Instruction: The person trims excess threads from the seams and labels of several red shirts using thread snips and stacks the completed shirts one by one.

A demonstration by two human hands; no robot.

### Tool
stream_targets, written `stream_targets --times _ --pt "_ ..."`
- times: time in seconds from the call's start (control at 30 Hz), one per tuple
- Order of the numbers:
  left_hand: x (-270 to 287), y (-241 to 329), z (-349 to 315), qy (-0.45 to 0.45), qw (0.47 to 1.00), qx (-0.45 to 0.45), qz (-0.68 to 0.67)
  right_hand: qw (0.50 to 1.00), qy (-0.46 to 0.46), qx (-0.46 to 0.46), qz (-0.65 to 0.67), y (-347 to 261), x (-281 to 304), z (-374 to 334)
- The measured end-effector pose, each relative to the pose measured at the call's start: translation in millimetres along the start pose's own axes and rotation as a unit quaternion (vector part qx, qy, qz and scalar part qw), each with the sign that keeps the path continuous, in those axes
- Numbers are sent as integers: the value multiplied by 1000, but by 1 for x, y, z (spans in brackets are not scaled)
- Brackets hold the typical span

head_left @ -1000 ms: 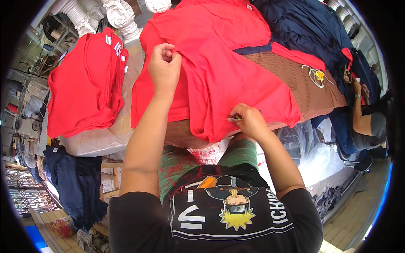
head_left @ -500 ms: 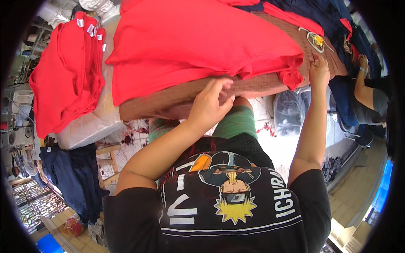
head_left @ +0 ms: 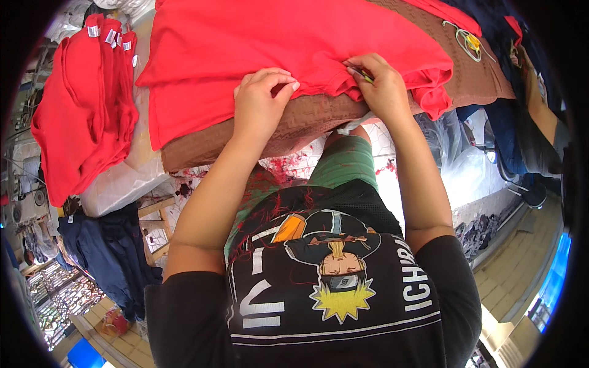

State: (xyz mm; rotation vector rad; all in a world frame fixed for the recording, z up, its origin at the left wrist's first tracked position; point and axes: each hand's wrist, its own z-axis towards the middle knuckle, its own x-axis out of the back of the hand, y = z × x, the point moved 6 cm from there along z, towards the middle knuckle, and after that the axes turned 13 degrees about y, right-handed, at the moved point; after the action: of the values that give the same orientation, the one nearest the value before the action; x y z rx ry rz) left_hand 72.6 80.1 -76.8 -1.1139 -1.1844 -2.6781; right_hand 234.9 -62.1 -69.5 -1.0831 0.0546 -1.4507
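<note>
A red garment (head_left: 257,37) lies spread over a table covered in brown textured cloth (head_left: 313,119). My left hand (head_left: 262,101) pinches the garment's near edge between thumb and fingertips. A short way to the right, my right hand (head_left: 384,89) bends over a bunched part of the same edge. Its fingers are closed round a small slim tool (head_left: 366,76) with a dark and yellow-green body; most of it is hidden by the hand, so its kind does not show. The two hands are apart, with red fabric between them.
Red garments with white labels (head_left: 86,116) are stacked on a plastic-wrapped block at left. Dark blue garments (head_left: 104,257) hang below. A looped pale cord with a yellow piece (head_left: 471,44) lies at far right, near another person's arm (head_left: 540,113). Red thread scraps litter the floor.
My right hand has come left from the table's far right side to the garment's edge. My left hand has moved left and up and now pinches the fabric.
</note>
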Motion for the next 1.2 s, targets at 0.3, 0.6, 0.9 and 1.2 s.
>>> stream_targets --times 0.3,0.6,0.9,1.2 --pt "63 31 -26 -452 869 25 -200 993 68 -69 64 5 34 -10" --pt "4 44 2 9 973 -228 -38 982 -67 -171 54 -30 4 -50" --pt "-9 36 -9 23 971 -235 -48 950 -121 -240 156 -25 4 -62" --pt "-13 67 -1 -7 930 -361 -63 949 -138 -212 186 -33 12 -40"
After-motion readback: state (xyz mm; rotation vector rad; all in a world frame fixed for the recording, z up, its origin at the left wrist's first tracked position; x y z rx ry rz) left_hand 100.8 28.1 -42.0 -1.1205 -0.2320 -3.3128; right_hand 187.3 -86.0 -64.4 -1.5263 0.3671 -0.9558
